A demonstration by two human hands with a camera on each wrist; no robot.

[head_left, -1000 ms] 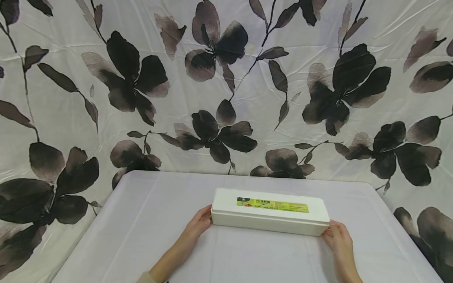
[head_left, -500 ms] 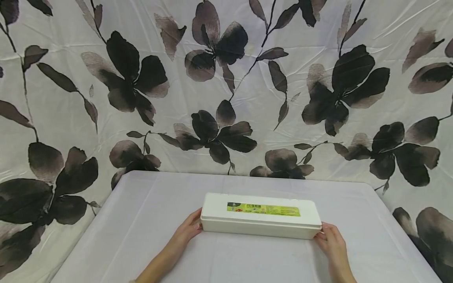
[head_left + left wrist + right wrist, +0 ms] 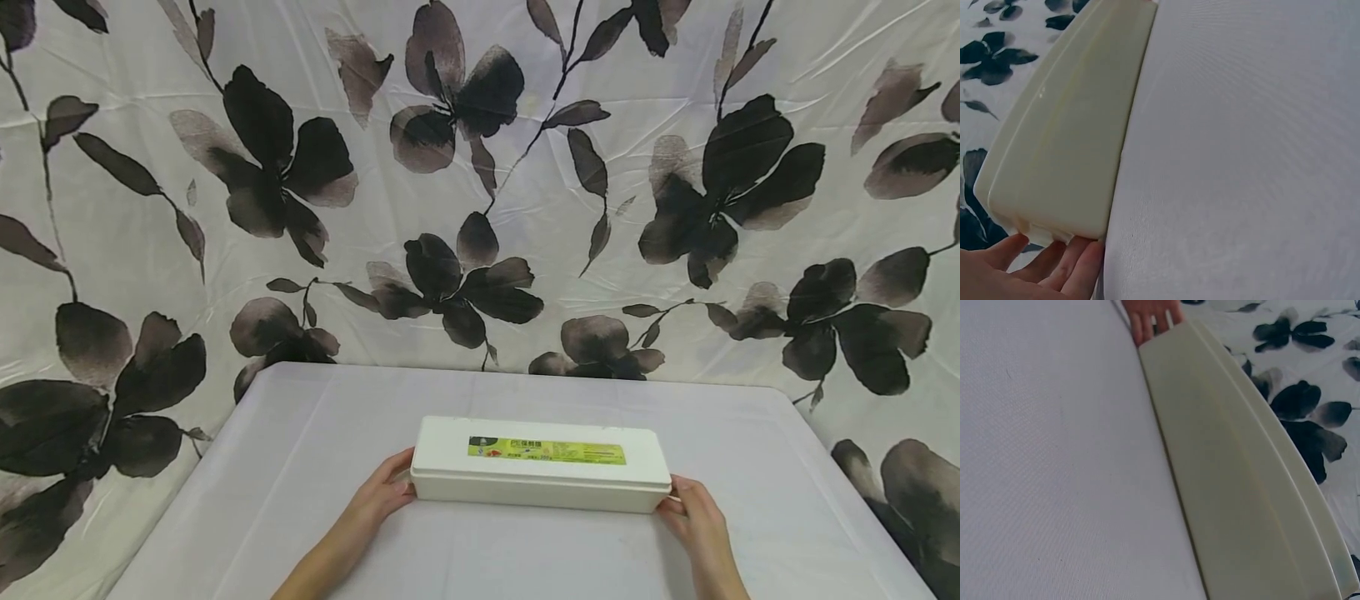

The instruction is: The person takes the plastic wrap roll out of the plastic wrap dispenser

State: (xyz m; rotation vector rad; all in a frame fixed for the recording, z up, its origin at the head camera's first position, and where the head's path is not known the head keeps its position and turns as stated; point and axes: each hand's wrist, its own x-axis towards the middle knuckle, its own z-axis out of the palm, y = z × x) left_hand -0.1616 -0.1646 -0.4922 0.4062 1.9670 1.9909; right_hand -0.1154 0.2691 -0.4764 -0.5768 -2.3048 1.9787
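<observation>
A long white cling film box (image 3: 540,492) with a lid and a yellow-green label (image 3: 547,451) lies crosswise on the table, low against the white cloth. My left hand (image 3: 382,487) grips its left end, thumb toward the front corner and fingers reaching behind. In the left wrist view, the fingertips (image 3: 1084,250) of that hand press on the end wall (image 3: 1054,219). At the opposite end my right hand (image 3: 696,515) holds the right corner, its fingers partly hidden behind the box. The right wrist view looks along the box's front side (image 3: 1229,475) toward the left hand (image 3: 1150,315).
A white cloth (image 3: 525,550) covers the table, whose far edge has rounded corners. Behind it hangs a pale curtain (image 3: 585,192) printed with dark flowers and leaves.
Both hands have moved the cling film box to the left and a little nearer to me. Their hold at the two ends stays the same.
</observation>
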